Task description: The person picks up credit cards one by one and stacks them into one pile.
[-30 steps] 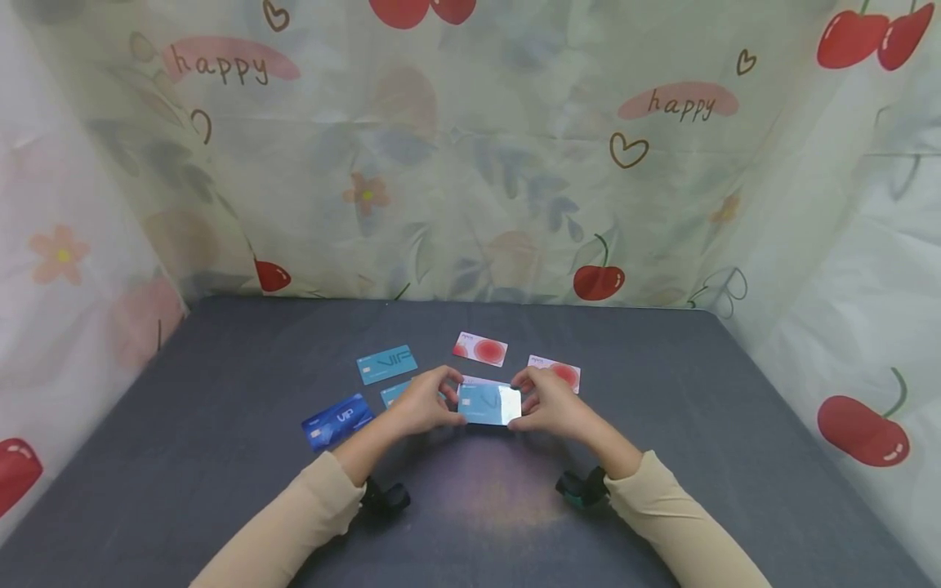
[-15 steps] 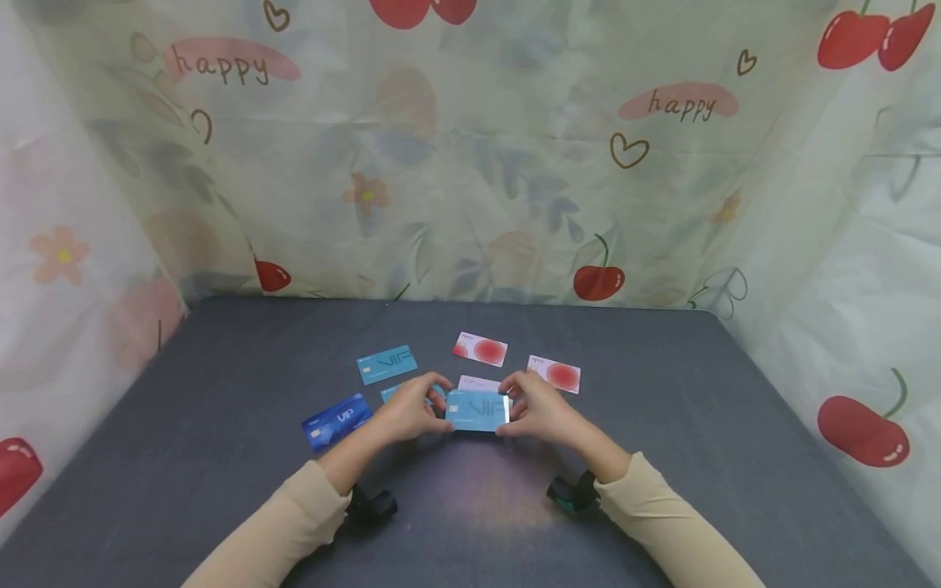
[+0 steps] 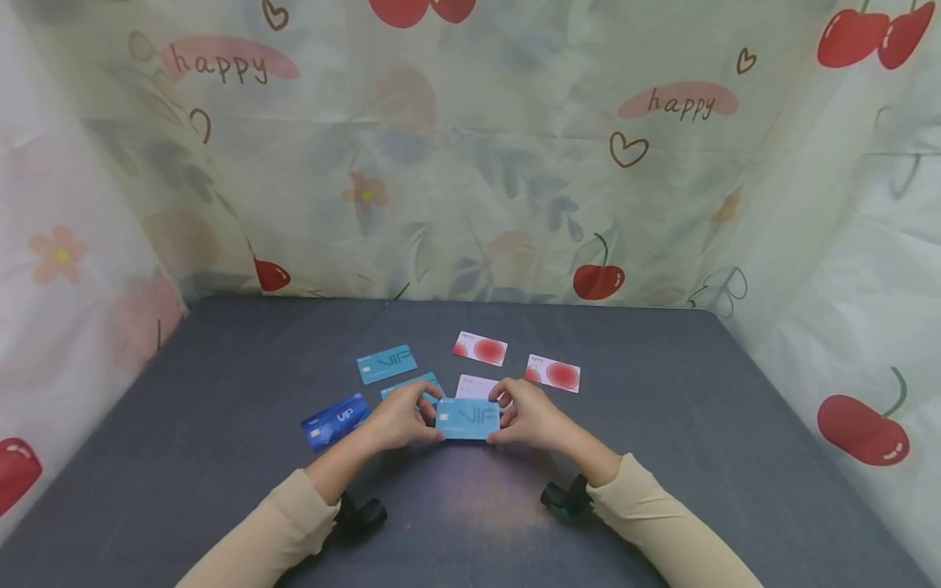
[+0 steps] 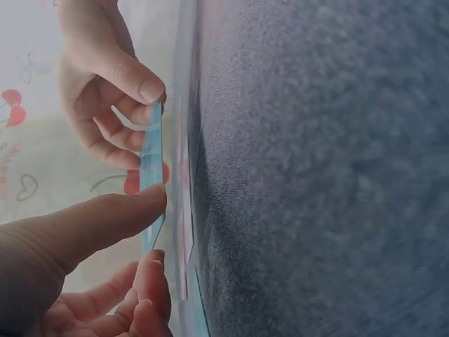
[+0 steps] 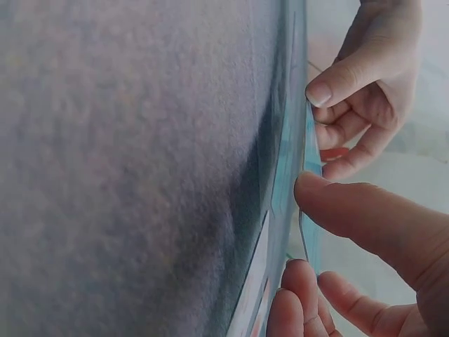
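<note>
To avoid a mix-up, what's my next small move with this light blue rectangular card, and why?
Perhaps ease the held light blue card leftward toward the light blue VIP card on the dark grey table: they match, and your left hand and right hand pinch its ends off the surface.

1. The space behind the table [image 3: 676, 384] is closed off by a pale cloth [image 3: 470, 196].
2. Red cherries [image 3: 599, 282], brown hearts [image 3: 628, 150], orange flowers [image 3: 366, 193] and "happy" on pink patches [image 3: 229, 60] are printed on it.
3. Both sides are screened by whiter printed sheets [image 3: 860, 327].
4. The tabletop is covered in dark grey, faintly brightened by a pinkish glow [image 3: 492, 498].
</note>
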`<state>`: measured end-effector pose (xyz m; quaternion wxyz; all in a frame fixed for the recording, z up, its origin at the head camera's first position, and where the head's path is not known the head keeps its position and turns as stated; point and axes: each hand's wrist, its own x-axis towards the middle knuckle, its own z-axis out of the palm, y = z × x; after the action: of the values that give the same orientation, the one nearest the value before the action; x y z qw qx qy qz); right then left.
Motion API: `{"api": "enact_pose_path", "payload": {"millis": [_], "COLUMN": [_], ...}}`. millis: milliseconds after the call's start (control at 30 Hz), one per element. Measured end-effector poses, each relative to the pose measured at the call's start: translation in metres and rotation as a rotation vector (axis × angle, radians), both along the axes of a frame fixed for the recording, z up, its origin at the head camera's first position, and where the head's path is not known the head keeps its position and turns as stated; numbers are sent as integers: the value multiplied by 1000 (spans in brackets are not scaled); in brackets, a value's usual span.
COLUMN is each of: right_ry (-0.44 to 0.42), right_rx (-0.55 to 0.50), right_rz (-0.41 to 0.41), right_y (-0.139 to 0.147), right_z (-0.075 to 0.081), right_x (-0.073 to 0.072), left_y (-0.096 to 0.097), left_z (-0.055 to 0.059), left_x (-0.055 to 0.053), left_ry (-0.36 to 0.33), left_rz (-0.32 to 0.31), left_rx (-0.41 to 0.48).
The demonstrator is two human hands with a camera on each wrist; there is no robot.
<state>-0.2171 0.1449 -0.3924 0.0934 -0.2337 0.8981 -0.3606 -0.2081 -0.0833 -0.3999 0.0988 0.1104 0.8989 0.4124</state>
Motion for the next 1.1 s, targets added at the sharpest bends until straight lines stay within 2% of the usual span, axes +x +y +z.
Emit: {"api": "enact_pose_path", "payload": {"millis": [467, 800, 1100], "right_ry": [-46, -74, -74], "right_rx": [-15, 15, 37], "right_rz": [23, 31, 36], "right_y": [-5, -8, -9], "right_z": [-5, -9, -11], "right_x": [4, 4, 4], "left_y": [-3, -1, 0], "left_z": [-3, -2, -3], "left_x": [3, 8, 9], "left_ry": [-24, -26, -15], "left_rz": [-5, -11, -25], "left_rx": [-54, -101, -130]}}
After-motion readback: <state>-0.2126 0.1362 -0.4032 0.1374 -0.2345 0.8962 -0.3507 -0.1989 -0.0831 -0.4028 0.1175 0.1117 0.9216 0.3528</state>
